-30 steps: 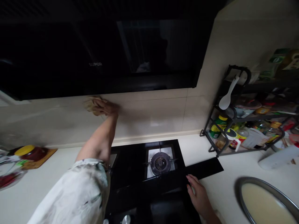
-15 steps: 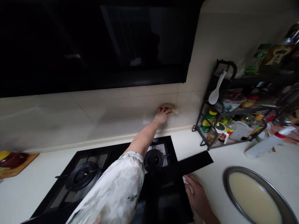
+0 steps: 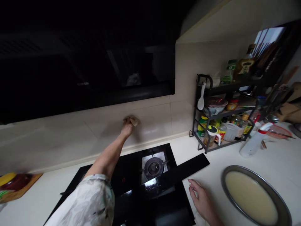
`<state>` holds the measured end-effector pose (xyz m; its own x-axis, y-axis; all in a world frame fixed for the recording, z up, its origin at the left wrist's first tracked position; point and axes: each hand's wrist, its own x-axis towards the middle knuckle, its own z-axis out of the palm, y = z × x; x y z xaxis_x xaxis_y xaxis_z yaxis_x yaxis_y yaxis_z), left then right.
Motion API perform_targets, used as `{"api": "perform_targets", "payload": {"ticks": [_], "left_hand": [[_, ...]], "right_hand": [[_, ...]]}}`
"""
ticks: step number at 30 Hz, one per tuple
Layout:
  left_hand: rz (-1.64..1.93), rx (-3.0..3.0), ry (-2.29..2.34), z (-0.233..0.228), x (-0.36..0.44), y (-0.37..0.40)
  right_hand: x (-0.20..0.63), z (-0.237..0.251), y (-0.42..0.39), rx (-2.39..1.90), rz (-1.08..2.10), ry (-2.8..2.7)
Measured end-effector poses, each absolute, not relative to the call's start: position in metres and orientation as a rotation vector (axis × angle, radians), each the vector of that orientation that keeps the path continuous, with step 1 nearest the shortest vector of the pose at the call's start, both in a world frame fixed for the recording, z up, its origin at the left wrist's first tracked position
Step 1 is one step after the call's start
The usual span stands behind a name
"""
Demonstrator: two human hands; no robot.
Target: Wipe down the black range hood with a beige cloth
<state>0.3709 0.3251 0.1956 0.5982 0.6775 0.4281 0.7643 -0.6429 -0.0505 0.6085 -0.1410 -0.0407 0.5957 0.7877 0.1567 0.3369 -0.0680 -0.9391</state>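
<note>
Crumpled beige cloth (image 3: 133, 120) is sitting at one o'clock from my left hand (image 3: 127, 127), which I'm clenching on it against the cream tiled wall (image 3: 155, 119); right hand (image 3: 201, 201) is resting open.

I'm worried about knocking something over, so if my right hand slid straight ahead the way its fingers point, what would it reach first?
Your right hand rests flat on the counter, fingers aimed up-left. First in line is probably the black glass panel lying across the hob's edge, close ahead.
</note>
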Motion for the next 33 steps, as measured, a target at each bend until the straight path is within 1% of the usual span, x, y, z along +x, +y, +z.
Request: {"api": "perform_targets", "payload": {"ticks": [4, 12, 16, 19, 22, 26, 29, 33], "left_hand": [[-0.61, -2.501, -1.241, 0.234, 0.391, 0.311], [-0.7, -2.469, -0.993, 0.34, 0.534, 0.279], [-0.696, -2.448, -0.906, 0.367, 0.594, 0.27], [-0.724, -2.418, -0.941, 0.37, 0.615, 0.27], [-0.688, -2.411, -0.845, 0.358, 0.606, 0.274], [-0.584, -2.42, -0.698, 0.332, 0.558, 0.281], [-0.529, -2.432, -0.776, 0.319, 0.513, 0.288], [-0.569, -2.405, -0.994, 0.313, 0.451, 0.302]], "right_hand": [[0.608, -0.043, -0.142, -1.643, 0.474, -0.946], [0.601, -0.047, -0.125, -1.627, 0.525, -1.025], [0.603, -0.048, -0.127, -1.579, 0.52, -1.016], [0.604, -0.054, -0.129, -1.57, 0.535, -0.998], [0.6, -0.062, -0.125, -1.602, 0.579, -1.002], [0.59, -0.064, -0.114, -1.638, 0.661, -1.071], [0.582, -0.057, -0.109, -1.628, 0.699, -1.139], [0.575, -0.051, -0.108, -1.626, 0.72, -1.181]]}}
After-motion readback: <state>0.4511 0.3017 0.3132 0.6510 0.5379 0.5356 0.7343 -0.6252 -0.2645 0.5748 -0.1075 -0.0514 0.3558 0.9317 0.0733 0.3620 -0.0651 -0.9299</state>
